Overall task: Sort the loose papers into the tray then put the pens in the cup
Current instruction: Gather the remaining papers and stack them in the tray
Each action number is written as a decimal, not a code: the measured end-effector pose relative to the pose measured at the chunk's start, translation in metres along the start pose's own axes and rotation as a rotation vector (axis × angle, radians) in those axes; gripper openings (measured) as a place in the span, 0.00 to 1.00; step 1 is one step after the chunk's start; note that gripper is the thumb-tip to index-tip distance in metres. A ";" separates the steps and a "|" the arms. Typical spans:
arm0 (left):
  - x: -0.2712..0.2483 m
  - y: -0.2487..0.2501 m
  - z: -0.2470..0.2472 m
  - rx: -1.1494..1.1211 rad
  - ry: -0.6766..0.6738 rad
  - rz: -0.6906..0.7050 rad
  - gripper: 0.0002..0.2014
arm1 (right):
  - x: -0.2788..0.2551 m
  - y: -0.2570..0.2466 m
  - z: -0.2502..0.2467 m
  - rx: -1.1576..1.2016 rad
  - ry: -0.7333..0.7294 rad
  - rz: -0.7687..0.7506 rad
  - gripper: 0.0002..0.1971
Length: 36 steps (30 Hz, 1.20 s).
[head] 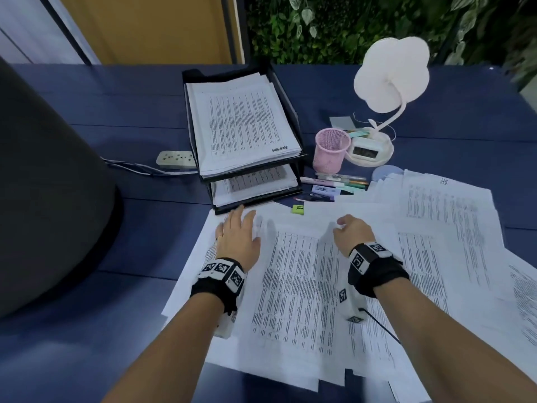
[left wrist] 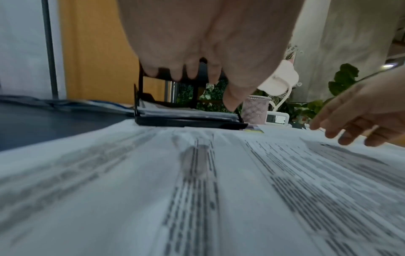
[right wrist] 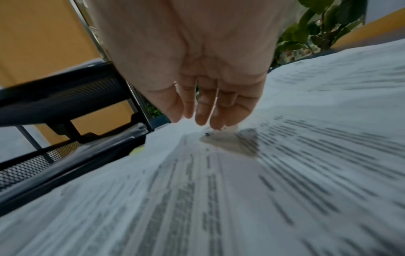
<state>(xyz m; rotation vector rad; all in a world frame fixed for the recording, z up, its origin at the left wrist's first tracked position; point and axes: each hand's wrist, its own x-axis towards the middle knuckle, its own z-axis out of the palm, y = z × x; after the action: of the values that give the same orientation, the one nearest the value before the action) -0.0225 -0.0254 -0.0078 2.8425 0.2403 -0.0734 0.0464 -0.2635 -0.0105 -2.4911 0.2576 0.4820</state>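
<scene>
Many loose printed papers (head: 296, 286) lie spread over the near right of the blue table. My left hand (head: 238, 231) hovers flat just above their far left edge, right in front of the black two-tier tray (head: 255, 201), fingers straight and holding nothing. My right hand (head: 353, 231) reaches down with straight fingers, its fingertips (right wrist: 210, 121) touching the top sheet (right wrist: 219, 190). Both tray tiers hold stacked sheets. An empty pink mesh cup (head: 331, 149) stands right of the tray. Several pens (head: 334, 183) lie in front of the cup, partly under paper edges.
A white lamp (head: 389, 77) and a small clock (head: 364, 149) stand behind the cup. A power strip (head: 175, 159) lies left of the tray. A large dark rounded object (head: 43, 184) fills the left side. A green eraser (head: 297, 209) lies by the papers.
</scene>
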 end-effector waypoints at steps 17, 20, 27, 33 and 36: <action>-0.005 -0.009 0.021 -0.085 -0.217 -0.379 0.44 | -0.017 0.026 0.004 -0.178 -0.248 -0.019 0.43; 0.000 -0.018 0.019 -0.125 -0.203 -0.363 0.46 | -0.014 0.024 0.000 -0.215 -0.279 -0.029 0.45; 0.017 -0.024 0.021 -0.570 -0.138 -0.462 0.19 | -0.007 0.028 0.000 -0.199 -0.281 -0.066 0.45; 0.032 -0.011 0.023 -0.537 -0.029 -0.352 0.07 | -0.004 0.031 0.000 -0.188 -0.283 -0.055 0.48; 0.049 -0.006 0.019 -0.523 -0.058 -0.302 0.18 | -0.004 0.030 0.000 -0.207 -0.283 -0.046 0.48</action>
<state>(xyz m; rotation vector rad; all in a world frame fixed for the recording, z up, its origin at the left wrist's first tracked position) 0.0242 -0.0179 -0.0309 2.2645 0.5809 -0.1332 0.0345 -0.2881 -0.0242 -2.5784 0.0391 0.8710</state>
